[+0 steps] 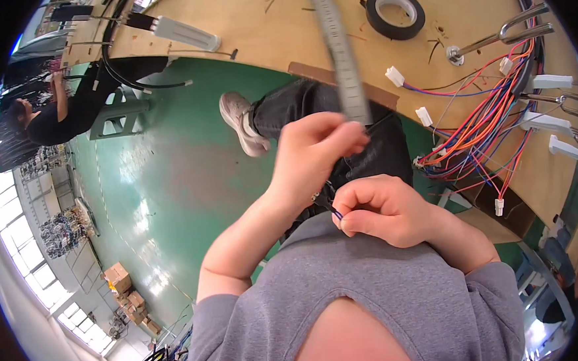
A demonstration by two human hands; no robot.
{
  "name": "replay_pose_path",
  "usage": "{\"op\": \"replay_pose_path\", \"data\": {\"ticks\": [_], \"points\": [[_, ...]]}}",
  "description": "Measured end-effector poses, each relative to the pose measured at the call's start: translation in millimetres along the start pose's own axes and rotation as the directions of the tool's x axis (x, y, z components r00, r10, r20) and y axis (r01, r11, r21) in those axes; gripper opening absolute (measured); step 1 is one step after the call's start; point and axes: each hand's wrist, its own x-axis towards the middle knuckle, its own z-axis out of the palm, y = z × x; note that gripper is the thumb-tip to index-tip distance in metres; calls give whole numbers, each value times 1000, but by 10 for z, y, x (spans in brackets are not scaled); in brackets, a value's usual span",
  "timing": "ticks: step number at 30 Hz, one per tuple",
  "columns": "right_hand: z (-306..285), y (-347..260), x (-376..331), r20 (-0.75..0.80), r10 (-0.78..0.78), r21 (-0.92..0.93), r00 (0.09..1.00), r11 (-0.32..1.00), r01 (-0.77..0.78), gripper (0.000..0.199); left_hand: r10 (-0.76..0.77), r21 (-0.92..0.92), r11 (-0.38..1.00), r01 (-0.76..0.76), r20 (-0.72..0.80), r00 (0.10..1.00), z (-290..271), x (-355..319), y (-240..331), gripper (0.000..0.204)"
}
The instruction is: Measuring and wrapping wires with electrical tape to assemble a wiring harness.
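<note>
Nearest the camera, the right hand (387,209) is curled into a closed grip just above the grey shirt (375,294), pinching the end of a thin dark wire (336,212) between thumb and fingertips. Just above and to the left of it, the left hand (313,149) is closed around the lower end of a long steel ruler (339,51), which rises tilted toward the bench (259,17). The two hands are near each other but not touching.

Behind them are the person's dark trouser leg (297,100) and a grey sneaker (239,120) over the green floor (170,188). Farther out, on the wooden bench, a bundle of red, orange and blue wires (490,122) with white connectors runs along the right side between metal pegs (511,33). A roll of black tape (395,12) lies flat beyond the ruler's upper part. At far left, another person in black (53,115) stands by the bench edge, and cardboard boxes (125,290) sit on the floor.
</note>
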Motion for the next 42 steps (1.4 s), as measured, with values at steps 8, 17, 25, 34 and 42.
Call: {"op": "replay_pose_path", "data": {"ticks": [8,17,25,34,42], "points": [[-73,-191,-235,-375,155,215,914,974,-77,7,94,90,989,-119,237,967,-158,84,180,21],[-75,-59,-138,-655,123,293,745,951,102,13,213,340,894,-291,247,945,21,213,463,13],[-25,4,-114,-726,135,362,674,909,208,16,176,570,787,-239,163,971,180,254,539,10],[0,-9,-65,-733,133,335,667,924,183,17,90,673,730,-120,80,993,340,221,746,6],[-2,-13,-34,-736,142,338,662,924,178,19,57,564,823,-63,28,998,317,237,705,5]]}}
